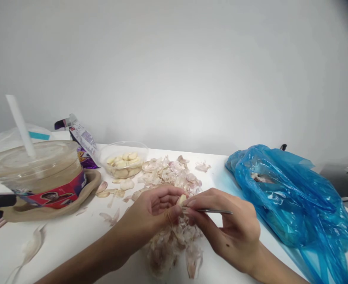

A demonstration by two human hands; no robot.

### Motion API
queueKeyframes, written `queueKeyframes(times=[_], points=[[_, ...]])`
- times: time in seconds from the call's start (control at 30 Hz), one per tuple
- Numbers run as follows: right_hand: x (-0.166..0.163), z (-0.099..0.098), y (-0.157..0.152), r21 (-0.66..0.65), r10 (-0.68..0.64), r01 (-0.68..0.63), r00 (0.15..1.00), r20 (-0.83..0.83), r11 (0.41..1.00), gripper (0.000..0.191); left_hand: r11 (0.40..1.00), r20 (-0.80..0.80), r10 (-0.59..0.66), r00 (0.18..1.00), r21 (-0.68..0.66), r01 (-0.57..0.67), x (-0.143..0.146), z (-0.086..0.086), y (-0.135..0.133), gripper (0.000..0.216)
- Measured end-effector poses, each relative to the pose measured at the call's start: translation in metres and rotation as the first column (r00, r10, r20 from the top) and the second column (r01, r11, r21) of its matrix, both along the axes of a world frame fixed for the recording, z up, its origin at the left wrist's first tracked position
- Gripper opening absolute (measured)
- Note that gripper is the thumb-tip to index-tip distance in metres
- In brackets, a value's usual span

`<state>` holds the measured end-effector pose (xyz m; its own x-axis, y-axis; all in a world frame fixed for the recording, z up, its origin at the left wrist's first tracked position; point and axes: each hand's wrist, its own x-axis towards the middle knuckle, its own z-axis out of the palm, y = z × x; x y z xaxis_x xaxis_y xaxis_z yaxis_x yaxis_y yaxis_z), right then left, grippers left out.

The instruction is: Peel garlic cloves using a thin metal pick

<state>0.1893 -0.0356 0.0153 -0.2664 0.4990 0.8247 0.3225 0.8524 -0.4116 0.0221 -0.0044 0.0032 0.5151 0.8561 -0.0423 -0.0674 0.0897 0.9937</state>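
Observation:
My left hand [154, 211] is closed around a pale garlic clove [181, 199], pinched between thumb and fingers above the white table [73, 240]. My right hand [227, 227] grips a thin metal tool [212, 211] whose tip touches the clove. Directly below both hands lies a heap of papery garlic skins [174, 244]. More skins [169, 173] are spread behind the hands.
A clear bowl [123, 159] of peeled cloves sits behind the hands. At left stands a lidded drink cup [40, 173] with a straw, with a purple snack packet [83, 144] behind it. A crumpled blue plastic bag [292, 201] fills the right side. A plain wall rises behind.

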Motion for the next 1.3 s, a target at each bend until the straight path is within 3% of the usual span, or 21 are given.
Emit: queueKeyframes(times=[0.2,0.37,0.57,0.97,1.17,1.3], points=[[-0.0011,-0.0001,0.0016,-0.005,0.005,-0.005,1.000,0.010,1.000,0.013,0.999,-0.006,0.045,0.999,-0.010,-0.045,0.0031,0.0059,-0.0041,0.023],[-0.0011,0.0006,0.0020,0.004,0.005,-0.005,1.000,0.000,1.000,0.014,1.000,-0.007,0.008,1.000,-0.024,-0.008,0.0015,0.0062,-0.0026,0.022],[0.0003,-0.0004,0.0005,-0.009,0.009,-0.009,1.000,-0.011,1.000,0.015,0.998,-0.005,-0.028,1.000,0.063,0.028,0.0024,0.0094,-0.0058,0.022],[-0.0013,-0.0012,0.0012,0.002,0.084,-0.084,0.996,-0.026,0.997,0.018,0.999,0.030,0.024,0.999,-0.024,-0.023,0.0013,0.0038,-0.0062,0.024],[-0.0021,-0.0001,0.0008,0.069,0.043,-0.037,0.995,-0.093,0.997,0.022,0.996,0.072,0.057,0.996,-0.079,-0.051,0.0009,0.0069,-0.0054,0.021],[-0.0013,-0.0014,-0.0005,0.178,-0.009,0.053,0.970,-0.242,0.983,0.031,0.997,0.159,0.038,0.986,-0.079,-0.026,0.0002,0.0035,-0.0037,0.020]])
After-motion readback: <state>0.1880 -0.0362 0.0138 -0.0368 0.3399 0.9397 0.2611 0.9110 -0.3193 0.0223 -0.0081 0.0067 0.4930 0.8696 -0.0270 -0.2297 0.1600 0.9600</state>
